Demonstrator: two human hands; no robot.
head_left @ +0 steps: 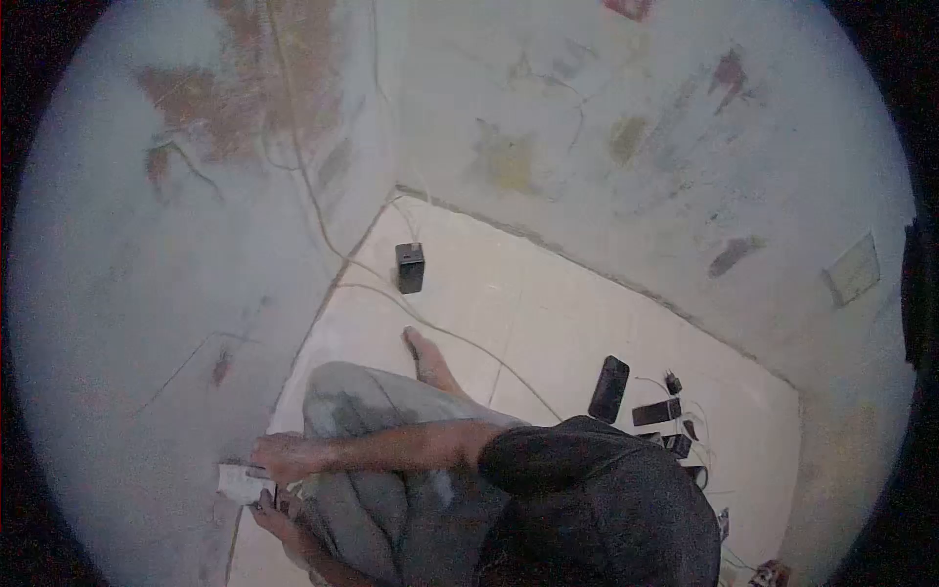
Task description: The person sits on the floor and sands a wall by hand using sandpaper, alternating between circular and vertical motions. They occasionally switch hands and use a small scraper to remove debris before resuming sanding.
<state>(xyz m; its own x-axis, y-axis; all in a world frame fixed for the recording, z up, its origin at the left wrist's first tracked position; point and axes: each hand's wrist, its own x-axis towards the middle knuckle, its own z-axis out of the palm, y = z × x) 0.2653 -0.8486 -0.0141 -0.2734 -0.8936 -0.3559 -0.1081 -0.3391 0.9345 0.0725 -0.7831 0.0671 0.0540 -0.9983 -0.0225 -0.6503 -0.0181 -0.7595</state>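
Observation:
A small white object (245, 484), box-like or a folded sheet, is held between my two hands at the lower left, over the floor's edge by the wall. My right hand (286, 457) is closed at its upper side, the forearm stretched across my grey-trousered leg. Below it, my left hand (277, 520) grips the near side with bent fingers. Dim light and blur hide the exact kind of object and any small part between the fingertips.
A black box (411, 269) with a cable stands near the wall corner. A long cable (460, 338) crosses the pale tiles (548, 284). Beside my body lie a black phone-like slab (608, 388), a black block (656, 412), a plug (672, 382) and several wires. Stained walls (626, 196) enclose the floor.

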